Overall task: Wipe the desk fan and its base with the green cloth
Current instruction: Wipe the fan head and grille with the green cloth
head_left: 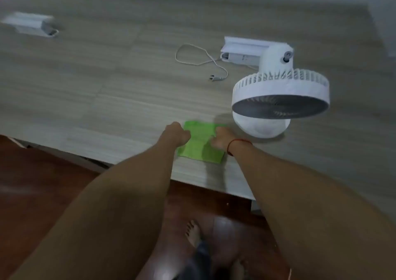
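**Green cloth gripped at both edges, fan untouched**

The green cloth (201,144), soft and limp, lies flat near the counter (107,97) edge, pinched by the left hand (176,133) and right hand (221,139). The light plastic desk fan (280,95) stands just beside it, grille tilted downward toward the person, best steadied by its base (261,127).

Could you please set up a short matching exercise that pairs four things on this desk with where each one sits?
Things:
1. green cloth
2. desk fan
3. power plug
4. white box

Places:
A. far left of the desk
B. at the end of a loose white cable, mid-desk
C. under both hands, near the front edge
D. right of the cloth, on a round base

Pairs: 1-C, 2-D, 3-B, 4-A
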